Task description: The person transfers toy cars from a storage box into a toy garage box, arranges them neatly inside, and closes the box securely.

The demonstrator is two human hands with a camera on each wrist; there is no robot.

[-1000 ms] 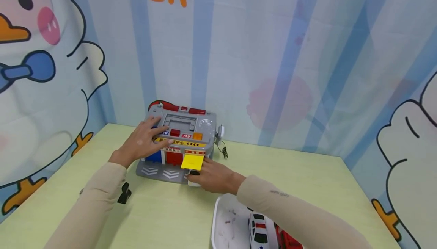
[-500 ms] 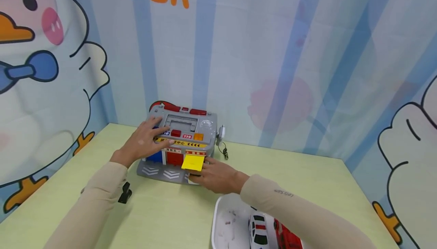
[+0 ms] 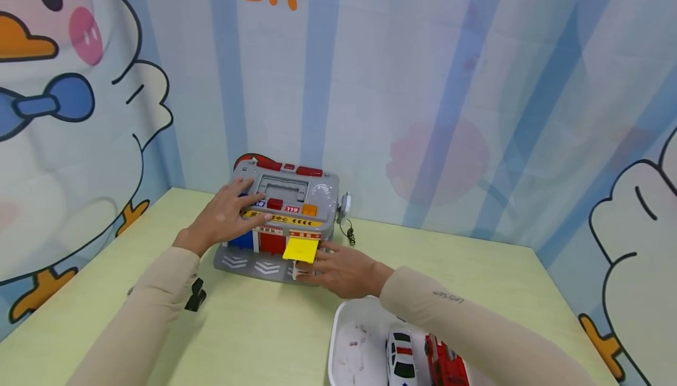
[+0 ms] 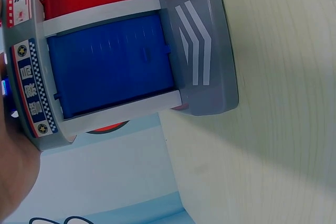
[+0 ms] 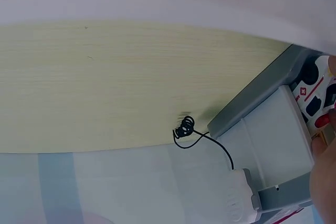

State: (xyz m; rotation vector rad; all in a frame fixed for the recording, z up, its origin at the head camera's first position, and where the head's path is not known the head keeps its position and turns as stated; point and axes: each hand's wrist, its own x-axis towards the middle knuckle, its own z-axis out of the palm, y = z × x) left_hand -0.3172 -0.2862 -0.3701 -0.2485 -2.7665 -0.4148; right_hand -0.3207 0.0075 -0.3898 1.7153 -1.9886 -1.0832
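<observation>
A grey toy rescue station (image 3: 296, 198) stands at the back of the table, with a blue door (image 4: 110, 66), a red door (image 3: 272, 244) and a raised yellow door (image 3: 300, 250). My left hand (image 3: 224, 212) rests spread on its top left part. Under the yellow door, my right hand (image 3: 344, 268) holds a white toy ambulance (image 5: 314, 95) by its rear end. The ambulance sits partly in the right-hand bay; its front is hidden. In the right wrist view, a red cross mark and dark windows show on its side.
A white tray (image 3: 332, 348) near the front holds a white toy car (image 3: 401, 356) and a red toy truck (image 3: 445, 362). A coiled black cord (image 5: 185, 128) hangs at the station's right side. A black object (image 3: 195, 296) lies by my left sleeve.
My right hand has moved slightly forward with the toy ambulance, which sits deeper under the yellow door. My left hand stays on the station. The head view has shifted a little.
</observation>
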